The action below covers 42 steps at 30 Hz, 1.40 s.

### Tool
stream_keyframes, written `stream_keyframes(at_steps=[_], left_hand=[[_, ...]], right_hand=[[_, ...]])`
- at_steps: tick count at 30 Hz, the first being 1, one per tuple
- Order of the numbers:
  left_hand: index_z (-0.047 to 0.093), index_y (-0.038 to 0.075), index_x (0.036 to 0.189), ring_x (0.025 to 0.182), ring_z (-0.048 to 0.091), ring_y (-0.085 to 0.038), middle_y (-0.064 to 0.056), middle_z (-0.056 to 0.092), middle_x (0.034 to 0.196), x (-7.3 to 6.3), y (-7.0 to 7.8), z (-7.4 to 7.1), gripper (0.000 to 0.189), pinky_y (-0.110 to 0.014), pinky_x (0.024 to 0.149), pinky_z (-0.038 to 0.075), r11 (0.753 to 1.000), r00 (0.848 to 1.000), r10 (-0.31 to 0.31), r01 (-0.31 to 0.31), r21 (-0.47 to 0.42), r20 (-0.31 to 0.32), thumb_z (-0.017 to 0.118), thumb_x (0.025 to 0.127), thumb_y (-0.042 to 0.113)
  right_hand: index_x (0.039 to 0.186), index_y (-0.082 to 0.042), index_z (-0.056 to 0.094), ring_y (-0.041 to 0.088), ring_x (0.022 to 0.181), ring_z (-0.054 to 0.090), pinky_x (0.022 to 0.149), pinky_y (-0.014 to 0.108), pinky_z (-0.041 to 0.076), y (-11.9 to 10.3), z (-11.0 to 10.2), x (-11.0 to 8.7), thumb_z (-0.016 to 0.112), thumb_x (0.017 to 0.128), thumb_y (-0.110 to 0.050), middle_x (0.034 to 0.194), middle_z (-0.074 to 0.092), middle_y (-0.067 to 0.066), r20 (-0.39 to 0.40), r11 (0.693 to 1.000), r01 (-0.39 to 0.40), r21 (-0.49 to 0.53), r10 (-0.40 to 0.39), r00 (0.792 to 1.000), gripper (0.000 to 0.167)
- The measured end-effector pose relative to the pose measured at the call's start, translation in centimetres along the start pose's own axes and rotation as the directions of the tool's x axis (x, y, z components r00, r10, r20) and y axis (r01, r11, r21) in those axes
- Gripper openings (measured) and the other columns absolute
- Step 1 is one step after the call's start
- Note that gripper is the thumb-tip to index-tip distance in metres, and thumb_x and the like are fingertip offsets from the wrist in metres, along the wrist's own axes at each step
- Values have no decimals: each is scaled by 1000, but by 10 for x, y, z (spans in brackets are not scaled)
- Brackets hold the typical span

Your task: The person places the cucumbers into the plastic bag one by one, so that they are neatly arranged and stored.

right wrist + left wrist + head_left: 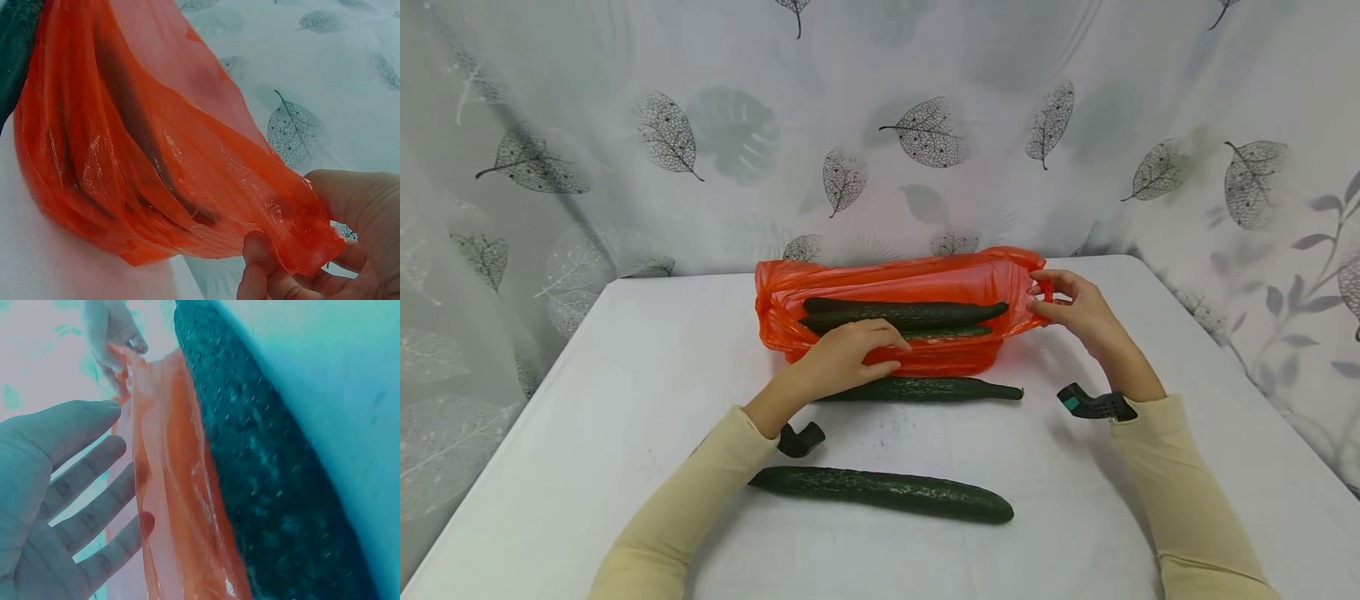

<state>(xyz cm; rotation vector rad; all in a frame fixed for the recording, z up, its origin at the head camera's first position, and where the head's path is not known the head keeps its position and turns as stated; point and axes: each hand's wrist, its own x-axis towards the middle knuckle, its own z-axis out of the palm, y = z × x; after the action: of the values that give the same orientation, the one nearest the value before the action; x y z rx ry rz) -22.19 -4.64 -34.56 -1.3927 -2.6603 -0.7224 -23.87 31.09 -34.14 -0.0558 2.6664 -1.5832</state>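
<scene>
An orange-red plastic bag (887, 279) lies with its mouth spread toward me, and long dark green cucumbers (917, 313) are inside it. My right hand (1078, 308) pinches the handle at the bag's right end, thumb and fingers on the bunched plastic (306, 240). My left hand (850, 358) is at the bag's front edge, fingers spread and fairly straight; in the left wrist view its fingertips (145, 524) overlap the thin plastic. Just in front of the bag lies another cucumber (940, 389), partly hidden behind the left hand.
Nearer to me a loose cucumber (887, 492) lies across the white table (587, 467), its left end beside the left forearm. A curtain (887, 125) printed with leaves hangs behind the table. Each wrist wears a small black camera mount (1093, 406).
</scene>
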Motion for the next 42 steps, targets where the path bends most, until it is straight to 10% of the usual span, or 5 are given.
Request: stream_keyframes(at_steps=[16,30,42], left_hand=[[73,11,104,101,61,-12,2,66,107,-14,7,7,18,-25,91,50,978,979,202,-203,-39,-28,75,86,10],[72,12,107,86,63,-6,6,70,97,-33,33,-3,18,-17,79,50,982,960,190,-180,-65,207,70,92,21],[69,17,115,90,63,-3,7,69,104,-60,52,10,29,-21,85,50,995,899,99,-89,-44,427,66,94,37]], right_hand=[[150,-3,33,27,116,44,74,11,50,0,0,-1,61,97,-21,147,37,23,5,1000,-18,-2,18,1000,63],[150,-3,34,26,115,45,73,10,49,-2,-1,0,61,97,-21,146,38,23,6,1000,-11,-17,11,1000,62],[150,-3,34,27,118,45,74,11,49,-5,3,0,62,97,-21,146,38,23,9,1000,-20,-11,20,1000,63]])
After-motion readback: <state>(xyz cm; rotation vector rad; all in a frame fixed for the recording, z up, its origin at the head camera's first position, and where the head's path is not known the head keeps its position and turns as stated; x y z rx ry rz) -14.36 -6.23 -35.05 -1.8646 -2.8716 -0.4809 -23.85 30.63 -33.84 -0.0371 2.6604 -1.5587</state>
